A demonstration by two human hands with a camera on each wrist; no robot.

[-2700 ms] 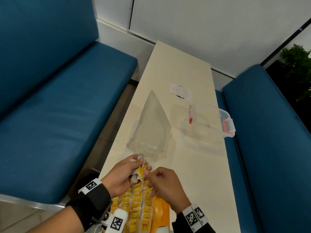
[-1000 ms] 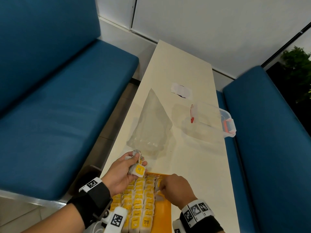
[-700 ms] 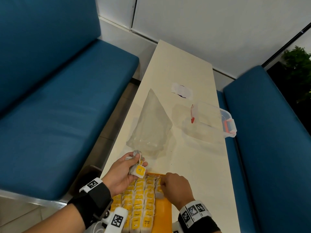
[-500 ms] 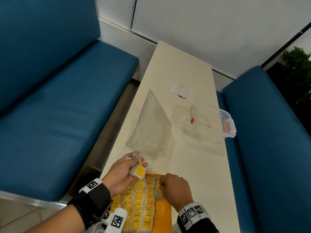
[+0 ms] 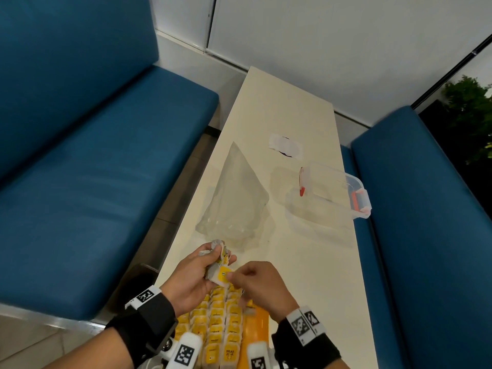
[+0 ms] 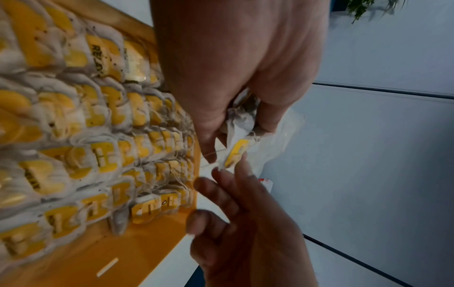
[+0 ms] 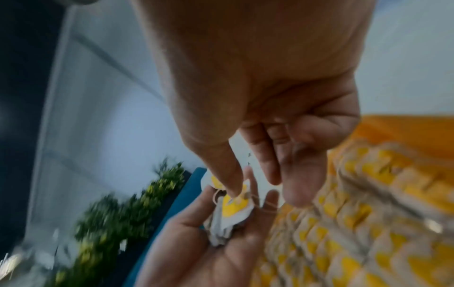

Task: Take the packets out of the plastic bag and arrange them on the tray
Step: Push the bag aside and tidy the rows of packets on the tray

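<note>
The right hand, raised from the tray since earlier, is pinched on one packet of the bunch gripped by the left hand, whose tangled strings could drag others out.

Bag behind tray

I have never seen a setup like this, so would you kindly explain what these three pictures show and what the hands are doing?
No machine here: a person wears three cameras. The head view looks down a cream table; the other two look along each wrist. The left hand holds a small bunch of packets, and the right hand pinches the front one. Below them an orange tray carries rows of packets already laid out. Farther up lie the flattened plastic bag and a clear lidded box.
</note>
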